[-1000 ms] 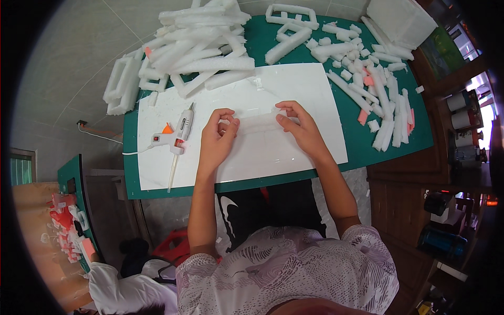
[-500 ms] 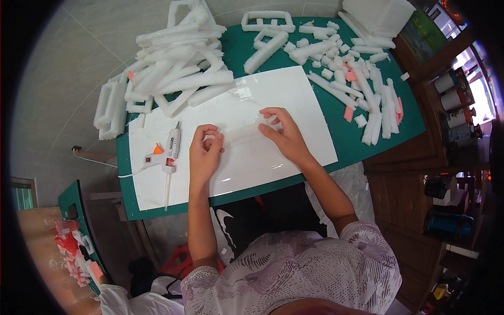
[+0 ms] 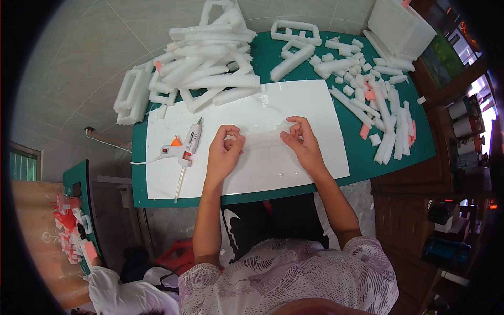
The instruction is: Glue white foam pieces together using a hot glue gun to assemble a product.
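My left hand [image 3: 224, 152] and my right hand [image 3: 304, 147] are held apart above a glossy white board [image 3: 252, 178]. Between them spans a faint, translucent whitish strip [image 3: 262, 139], which blends into the board, so its exact kind is hard to make out. The fingers of both hands are curled, with thumb and fingertips closed on the strip's ends. A white glue gun [image 3: 190, 144] with an orange tip piece and a glue stick out of its back lies on the board, left of my left hand.
A heap of white foam frames and bars [image 3: 210, 63] covers the back left of the green table [image 3: 388, 152]. Foam offcuts [image 3: 362, 79] and a few pink pieces lie at the right. A white foam block [image 3: 401, 29] stands at the far right corner. Another person's sleeve [image 3: 113, 289] shows lower left.
The whole view has shifted, so the table and board appear further right. My hands keep nearly the same pose, still holding the strip between them.
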The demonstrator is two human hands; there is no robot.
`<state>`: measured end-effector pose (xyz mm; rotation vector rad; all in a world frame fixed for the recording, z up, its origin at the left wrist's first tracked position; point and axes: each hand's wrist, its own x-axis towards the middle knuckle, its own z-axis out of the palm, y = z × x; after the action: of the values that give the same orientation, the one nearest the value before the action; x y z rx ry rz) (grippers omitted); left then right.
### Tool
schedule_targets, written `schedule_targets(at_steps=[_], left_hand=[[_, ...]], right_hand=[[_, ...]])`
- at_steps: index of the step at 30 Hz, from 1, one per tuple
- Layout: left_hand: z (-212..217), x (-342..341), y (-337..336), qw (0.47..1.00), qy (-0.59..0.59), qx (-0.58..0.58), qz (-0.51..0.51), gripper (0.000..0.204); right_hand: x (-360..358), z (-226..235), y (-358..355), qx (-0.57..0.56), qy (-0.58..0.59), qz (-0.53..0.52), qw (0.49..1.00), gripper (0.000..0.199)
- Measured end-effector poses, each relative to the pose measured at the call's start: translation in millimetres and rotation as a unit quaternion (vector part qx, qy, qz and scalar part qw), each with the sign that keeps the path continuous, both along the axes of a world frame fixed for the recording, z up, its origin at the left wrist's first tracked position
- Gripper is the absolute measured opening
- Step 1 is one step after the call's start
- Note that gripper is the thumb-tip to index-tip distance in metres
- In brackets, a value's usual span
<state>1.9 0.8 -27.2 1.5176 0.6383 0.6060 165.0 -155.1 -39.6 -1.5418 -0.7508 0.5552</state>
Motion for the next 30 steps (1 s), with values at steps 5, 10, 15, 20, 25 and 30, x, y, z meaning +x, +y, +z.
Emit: schedule_targets(at_steps=[5, 10, 15, 20, 25, 30], left_hand=[[0.9, -1.1, 0.8, 1.000, -0.008, 0.005, -0.002, 0.022], [-0.7, -0.6, 2.6, 1.000, -0.004, 0.003, -0.004, 0.022], [0.2, 1.3, 3.9, 1.000, -0.007, 0.001, 0.000, 0.021], [-4.1, 1.7, 6.9, 1.000, -0.013, -0.002, 0.000, 0.021], [-2.8, -1.4, 4.5, 1.000, -0.003, 0.000, 0.010, 0.025], [-2.2, -13.7, -3.3, 0.995, 0.044, 0.085, -0.032, 0.042]], right_hand=[[-1.0, -0.3, 1.4, 0.010, -0.004, -0.010, 1.000, 0.040], [-2.8, 6.2, 2.7, -0.001, 0.023, -0.008, 1.000, 0.037], [-2.8, 12.5, 3.6, -0.008, 0.053, -0.003, 0.999, 0.036], [-1.7, 10.5, 5.0, -0.005, 0.051, -0.011, 0.999, 0.035], [-0.8, 4.2, 5.6, 0.011, 0.002, -0.017, 1.000, 0.037], [-5.7, 7.9, -5.7, 0.005, -0.027, -0.021, 0.999, 0.037]])
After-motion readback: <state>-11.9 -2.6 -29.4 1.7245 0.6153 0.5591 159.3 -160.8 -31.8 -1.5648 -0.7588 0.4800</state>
